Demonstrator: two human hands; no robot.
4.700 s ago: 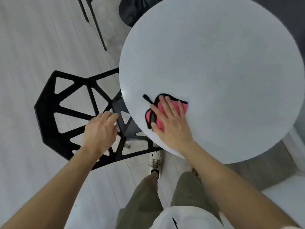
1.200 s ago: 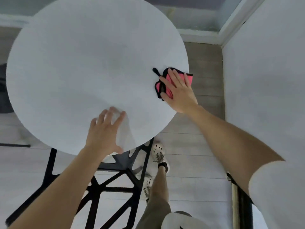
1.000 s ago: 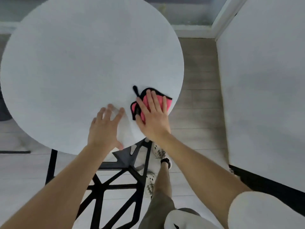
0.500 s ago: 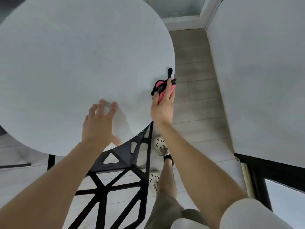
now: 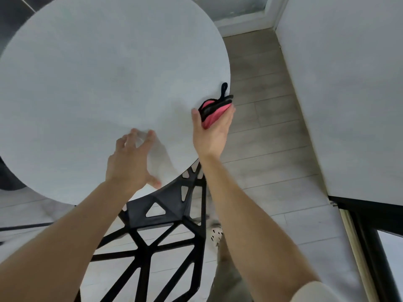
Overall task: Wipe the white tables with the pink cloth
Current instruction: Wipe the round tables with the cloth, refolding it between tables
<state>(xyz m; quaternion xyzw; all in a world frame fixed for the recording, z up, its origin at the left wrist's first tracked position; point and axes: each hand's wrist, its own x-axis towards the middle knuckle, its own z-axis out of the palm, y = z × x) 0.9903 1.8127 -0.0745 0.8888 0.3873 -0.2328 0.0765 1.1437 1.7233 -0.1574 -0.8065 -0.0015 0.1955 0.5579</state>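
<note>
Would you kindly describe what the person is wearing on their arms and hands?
The left hand and right hand wear no gloves, rings or watch that I can see. The right arm is uncovered up to a white sleeve at its top; the left arm is uncovered to the frame's edge.

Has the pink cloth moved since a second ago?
Yes. The pink cloth slid away from the left hand to the right rim of the round table, bunched in the right hand.

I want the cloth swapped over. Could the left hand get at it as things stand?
Probably yes. The left hand lies spread on the table, and the cloth, gripped by the right hand at the table's rim, is close beside it with only bare tabletop between.
</note>
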